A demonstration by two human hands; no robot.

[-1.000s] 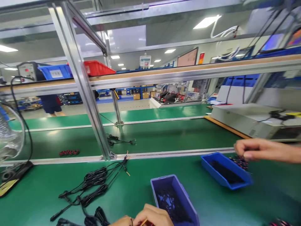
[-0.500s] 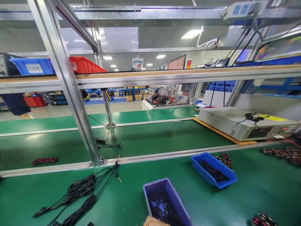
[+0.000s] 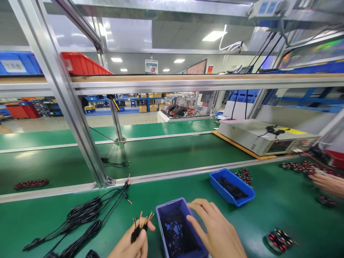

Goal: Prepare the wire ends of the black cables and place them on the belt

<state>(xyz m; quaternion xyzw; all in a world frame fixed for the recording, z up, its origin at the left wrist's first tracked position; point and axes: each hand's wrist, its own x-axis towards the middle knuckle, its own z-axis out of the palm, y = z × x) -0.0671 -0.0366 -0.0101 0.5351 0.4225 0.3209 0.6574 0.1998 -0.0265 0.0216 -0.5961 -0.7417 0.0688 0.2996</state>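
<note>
My left hand [image 3: 134,239] is closed around the end of a black cable [image 3: 136,232] whose thin coloured wires stick up past the fingertips. Just right of it stands a purple bin [image 3: 161,229] with many small black pieces [image 3: 176,229] inside. Over the bin's right rim is my right hand [image 3: 212,227], fingers apart and curved, with nothing visible in them. Whether its fingertips touch the rim I cannot tell. Bundled black cables [image 3: 83,211] with bare coloured wire ends lie on the green table to the left.
Behind and to the right sits a blue bin [image 3: 231,190] of black pieces. Round red-and-black parts [image 3: 279,240] lie at the front right. Another person's hand [image 3: 329,181] is over similar parts at far right. A metal post [image 3: 77,136] and a grey instrument [image 3: 258,138] stand behind.
Both my hands have come into view, the left one with the cable end, the right one at the purple bin. The scene has shifted left, and another person's hand has appeared at right.
</note>
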